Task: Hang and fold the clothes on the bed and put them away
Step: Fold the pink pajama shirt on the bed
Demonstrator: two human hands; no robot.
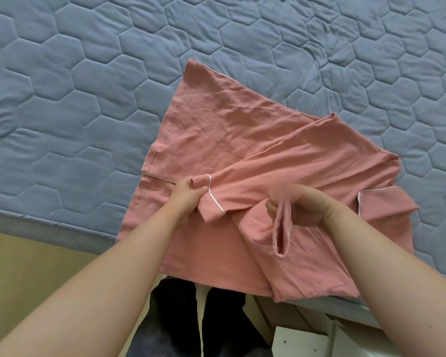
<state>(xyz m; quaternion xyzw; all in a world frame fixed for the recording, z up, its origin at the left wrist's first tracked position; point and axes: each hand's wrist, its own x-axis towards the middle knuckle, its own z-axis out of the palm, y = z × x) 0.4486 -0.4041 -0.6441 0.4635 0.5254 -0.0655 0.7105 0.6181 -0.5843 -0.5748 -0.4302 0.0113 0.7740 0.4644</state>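
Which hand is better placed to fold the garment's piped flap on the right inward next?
Probably the right hand: it pinches the pink garment nearest that flap, while the left hand grips the white-piped edge on the other side.

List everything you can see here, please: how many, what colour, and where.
garment: one, pink with white piping, spread on the mattress, near end overhanging the edge
mattress: one, blue, hexagon-quilted, fills the upper view
floor: tan, lower left
panel: one, white, lower right below the mattress edge
trousers: one pair, dark, bottom centre, worn by the person
left hand: one, grips the garment's piped edge
right hand: one, pinches a fold of the garment
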